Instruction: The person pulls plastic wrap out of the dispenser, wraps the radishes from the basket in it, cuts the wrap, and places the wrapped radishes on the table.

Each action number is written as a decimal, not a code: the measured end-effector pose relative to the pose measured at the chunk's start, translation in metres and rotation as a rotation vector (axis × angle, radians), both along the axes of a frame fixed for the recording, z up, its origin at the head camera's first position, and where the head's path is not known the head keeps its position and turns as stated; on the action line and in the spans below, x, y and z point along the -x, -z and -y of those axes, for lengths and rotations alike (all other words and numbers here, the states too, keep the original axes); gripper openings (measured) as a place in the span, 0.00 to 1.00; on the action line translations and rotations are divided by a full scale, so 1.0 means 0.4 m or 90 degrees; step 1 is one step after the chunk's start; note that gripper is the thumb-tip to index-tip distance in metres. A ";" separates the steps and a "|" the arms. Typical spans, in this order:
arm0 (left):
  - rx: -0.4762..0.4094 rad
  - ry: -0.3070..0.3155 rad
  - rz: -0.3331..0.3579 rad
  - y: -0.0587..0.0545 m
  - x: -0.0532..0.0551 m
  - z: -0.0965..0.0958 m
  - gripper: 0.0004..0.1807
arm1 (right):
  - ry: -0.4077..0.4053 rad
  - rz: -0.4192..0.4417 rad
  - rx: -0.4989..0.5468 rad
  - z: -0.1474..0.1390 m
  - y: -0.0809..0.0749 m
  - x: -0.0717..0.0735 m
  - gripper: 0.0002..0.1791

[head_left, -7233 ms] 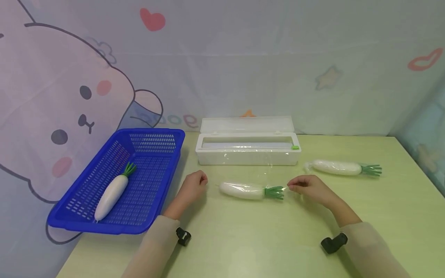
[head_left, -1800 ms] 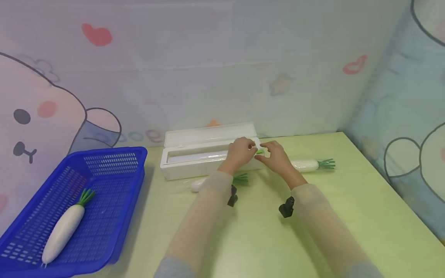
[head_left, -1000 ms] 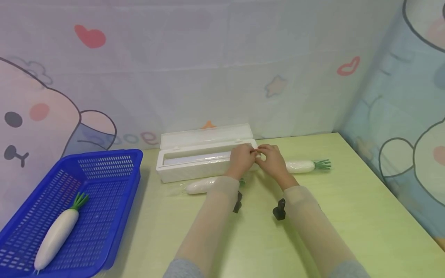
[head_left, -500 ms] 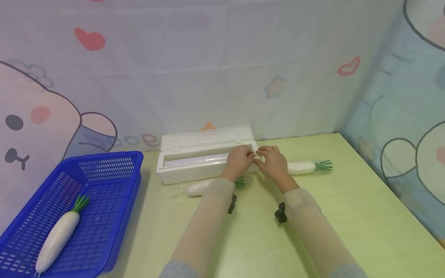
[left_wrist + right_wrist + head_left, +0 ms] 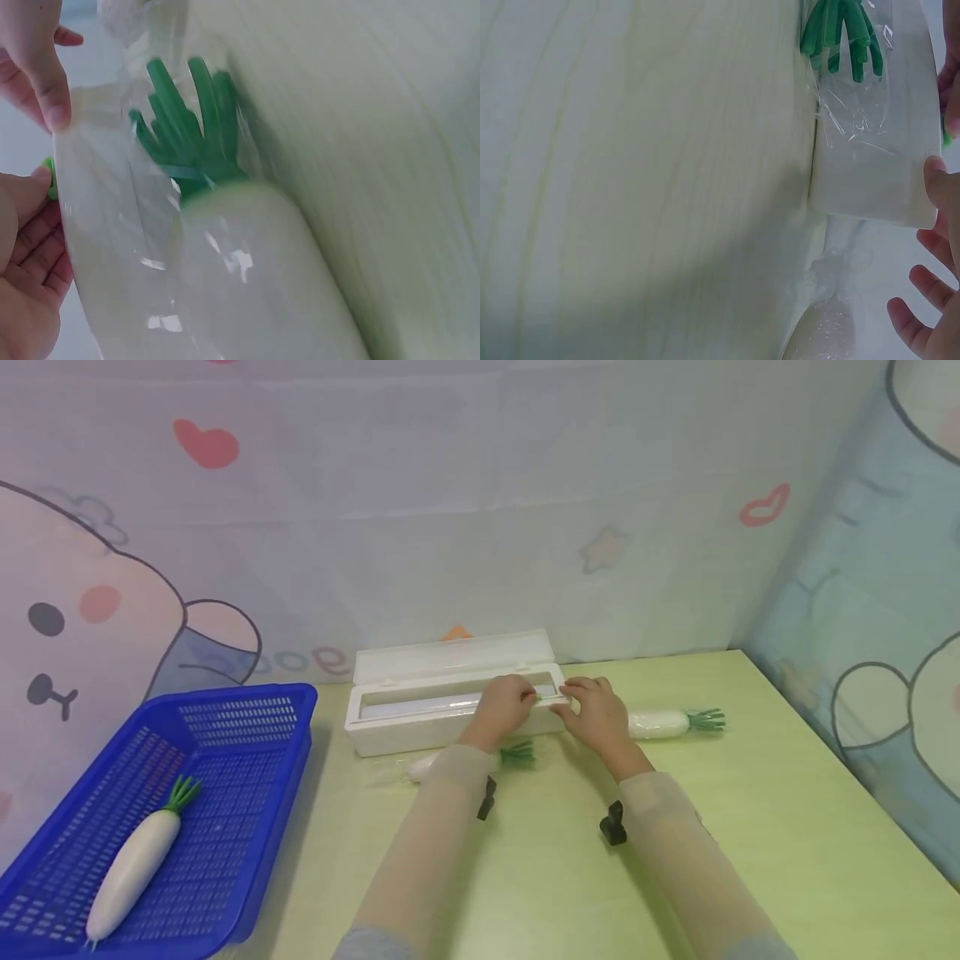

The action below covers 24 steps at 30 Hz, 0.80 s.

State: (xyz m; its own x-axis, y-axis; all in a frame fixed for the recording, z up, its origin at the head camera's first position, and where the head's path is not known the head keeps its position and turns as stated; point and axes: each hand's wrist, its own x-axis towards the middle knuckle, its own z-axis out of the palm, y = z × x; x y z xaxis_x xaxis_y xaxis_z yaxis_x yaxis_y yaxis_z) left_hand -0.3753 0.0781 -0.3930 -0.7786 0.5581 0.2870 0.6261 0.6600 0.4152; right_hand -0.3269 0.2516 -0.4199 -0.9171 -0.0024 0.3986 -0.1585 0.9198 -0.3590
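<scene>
L hand (image 5: 501,710) pinches green slider (image 5: 52,180) on white box (image 5: 416,728) nr back edge of tabletop (image 5: 555,877); R hand (image 5: 600,714) grips box's R end, thumb at corner, other fingers apart. Box prob. light, stiff, apt to skid: best held at ends; slider tiny, fingertips only.

Indoor corner, room type unclear: wood-grain table (image 5: 540,868), cartoon-printed cloth backdrop (image 5: 480,552) behind.
</scene>
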 end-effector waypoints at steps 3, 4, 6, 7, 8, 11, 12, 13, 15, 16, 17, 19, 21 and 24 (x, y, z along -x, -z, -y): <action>-0.002 -0.018 -0.007 -0.002 -0.009 0.080 0.10 | -0.011 0.003 0.012 0.014 -0.001 0.000 0.25; -0.006 -0.027 -0.007 -0.004 -0.013 0.113 0.09 | -0.014 0.004 0.014 0.016 -0.002 0.000 0.26; -0.007 -0.052 -0.017 -0.004 -0.021 0.183 0.09 | -0.018 0.001 0.018 0.014 0.001 0.000 0.26; -0.007 -0.070 -0.021 -0.005 -0.025 0.217 0.09 | -0.019 0.002 0.018 0.011 0.002 -0.001 0.26; -0.007 -0.090 -0.028 -0.005 -0.028 0.252 0.08 | -0.020 0.001 0.019 0.007 0.003 -0.001 0.25; -0.001 -0.162 -0.085 -0.007 -0.031 0.335 0.08 | -0.014 -0.001 0.017 -0.015 0.004 -0.002 0.25; 0.013 -0.189 -0.112 -0.009 -0.031 0.356 0.07 | -0.011 0.000 0.018 -0.023 0.004 -0.003 0.25; 0.036 -0.218 -0.142 -0.010 -0.030 0.375 0.07 | -0.009 -0.002 0.018 -0.030 0.003 -0.004 0.25; 0.102 -0.262 -0.193 -0.013 -0.031 0.406 0.07 | -0.005 0.002 0.019 -0.039 0.003 -0.005 0.25; 0.140 -0.278 -0.212 -0.016 -0.032 0.418 0.08 | -0.004 0.004 0.019 -0.041 0.003 -0.006 0.25; 0.181 -0.287 -0.221 -0.020 -0.034 0.428 0.08 | -0.003 0.005 0.018 -0.041 0.003 -0.006 0.25; 0.248 -0.306 -0.215 -0.026 -0.040 0.446 0.08 | -0.009 0.012 0.016 -0.037 0.002 -0.006 0.25; 0.291 -0.323 -0.201 -0.032 -0.045 0.464 0.08 | -0.019 0.020 0.013 -0.028 0.003 -0.004 0.26; 0.319 -0.340 -0.183 -0.037 -0.048 0.489 0.07 | -0.031 0.017 0.011 -0.015 0.003 0.000 0.27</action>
State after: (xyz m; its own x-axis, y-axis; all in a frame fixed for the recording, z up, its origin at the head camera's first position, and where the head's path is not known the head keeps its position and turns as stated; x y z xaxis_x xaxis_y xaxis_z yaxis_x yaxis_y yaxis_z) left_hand -0.3563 -0.1174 -0.3782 -0.9112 0.2456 0.3307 0.2092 0.9675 -0.1420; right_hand -0.3269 0.2574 -0.4212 -0.9265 -0.0410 0.3742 -0.1935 0.9045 -0.3800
